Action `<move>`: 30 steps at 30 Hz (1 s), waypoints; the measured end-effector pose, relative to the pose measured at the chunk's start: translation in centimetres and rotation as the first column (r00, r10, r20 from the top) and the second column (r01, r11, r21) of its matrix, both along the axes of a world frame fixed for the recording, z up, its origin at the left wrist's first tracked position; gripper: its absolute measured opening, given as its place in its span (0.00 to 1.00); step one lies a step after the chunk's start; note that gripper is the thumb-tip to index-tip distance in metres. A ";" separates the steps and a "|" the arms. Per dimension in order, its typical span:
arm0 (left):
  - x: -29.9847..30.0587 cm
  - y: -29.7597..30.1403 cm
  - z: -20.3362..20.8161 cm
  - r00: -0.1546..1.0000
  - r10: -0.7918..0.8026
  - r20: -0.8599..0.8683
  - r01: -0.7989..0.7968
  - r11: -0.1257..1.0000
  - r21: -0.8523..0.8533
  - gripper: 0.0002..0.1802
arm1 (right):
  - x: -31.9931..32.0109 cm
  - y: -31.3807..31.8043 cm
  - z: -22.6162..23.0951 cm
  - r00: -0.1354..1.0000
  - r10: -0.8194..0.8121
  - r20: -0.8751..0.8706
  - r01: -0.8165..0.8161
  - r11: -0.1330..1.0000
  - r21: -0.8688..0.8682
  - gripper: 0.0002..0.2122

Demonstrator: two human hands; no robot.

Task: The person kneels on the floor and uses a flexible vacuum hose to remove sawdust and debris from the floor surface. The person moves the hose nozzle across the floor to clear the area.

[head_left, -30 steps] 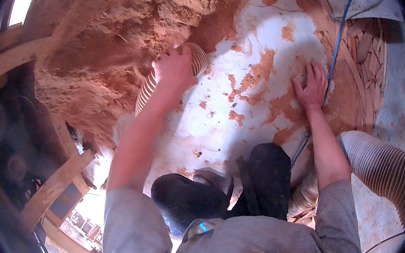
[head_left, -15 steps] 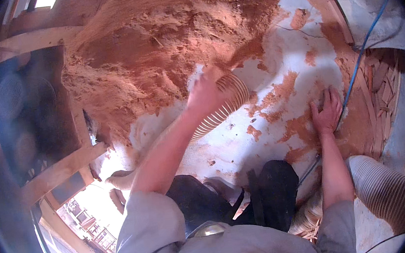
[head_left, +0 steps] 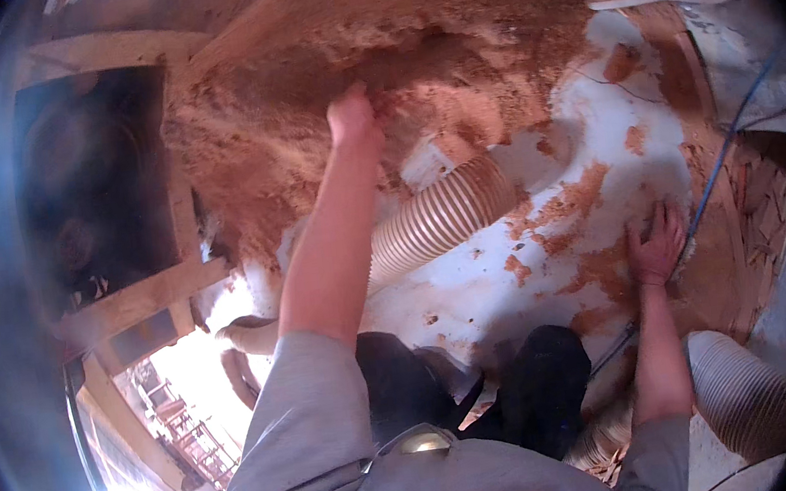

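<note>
My left hand (head_left: pixel 354 114) reaches far out against the large heap of reddish-brown sawdust (head_left: pixel 449 55). Its fingers are blurred and partly hidden in the dust, so I cannot make out whether they hold anything. Under and to the right of my left forearm lies a ribbed, pale flexible hose (head_left: pixel 443 215), its open end facing the foot of the heap. My right hand (head_left: pixel 657 244) rests flat on the dusty pale floor (head_left: pixel 552 276), fingers apart, beside a blue cable (head_left: pixel 721 150).
A second, thicker ribbed hose (head_left: pixel 744 390) lies at the lower right. Wood scraps (head_left: pixel 763 213) are piled at the right. On the left stands a wooden frame (head_left: pixel 143 303) around a dark panel (head_left: pixel 95 182), with a bright opening below it. Sawdust patches cover parts of the floor.
My left hand has left the hose and moved forward and slightly left to the sawdust heap. The hose now lies without a hand on it. My right hand stays on the floor.
</note>
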State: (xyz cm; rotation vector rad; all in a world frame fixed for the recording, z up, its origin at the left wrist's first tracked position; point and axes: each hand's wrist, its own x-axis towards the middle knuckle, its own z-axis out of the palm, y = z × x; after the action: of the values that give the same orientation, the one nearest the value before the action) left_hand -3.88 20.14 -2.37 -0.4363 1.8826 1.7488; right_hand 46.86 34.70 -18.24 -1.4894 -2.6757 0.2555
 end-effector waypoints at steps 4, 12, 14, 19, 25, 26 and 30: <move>-0.4 3.7 0.6 0.991 0.120 0.051 -0.126 0.981 0.148 0.11 | -0.2 0.2 0.8 1.000 -0.014 -0.027 0.013 0.999 -0.045 0.35; 8.5 5.1 -2.6 0.918 -0.284 0.276 0.300 0.954 -0.016 0.19 | -0.1 0.2 1.1 0.998 -0.008 -0.063 0.006 0.999 -0.041 0.35; 8.2 7.0 -3.8 0.908 -0.256 0.331 0.276 0.961 -0.015 0.16 | 0.0 0.2 0.9 0.996 -0.001 -0.084 -0.002 1.000 -0.031 0.35; 8.4 9.5 -5.7 0.886 -0.281 0.370 0.267 0.960 0.089 0.12 | -0.3 0.2 1.2 0.995 0.004 -0.099 -0.006 1.000 -0.024 0.35; 11.5 9.0 -3.2 0.900 -0.209 0.384 0.152 0.973 0.173 0.09 | -0.4 0.3 1.3 0.993 0.004 -0.118 -0.008 0.999 -0.038 0.35; 12.9 8.6 -1.2 0.882 -0.211 0.422 0.128 0.968 0.216 0.08 | -0.6 0.3 1.7 0.994 -0.012 -0.113 0.006 0.999 -0.050 0.35; 14.7 7.2 -0.5 0.833 -0.015 0.553 -0.196 0.927 0.320 0.07 | -1.1 -0.5 2.2 0.995 -0.047 -0.090 0.041 0.997 -0.068 0.34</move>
State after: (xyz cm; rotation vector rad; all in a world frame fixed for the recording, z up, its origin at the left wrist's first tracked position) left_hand 10.84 27.34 -2.85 -0.7943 1.1183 1.7434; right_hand 45.75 34.23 -16.06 -1.5131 -2.5839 0.4035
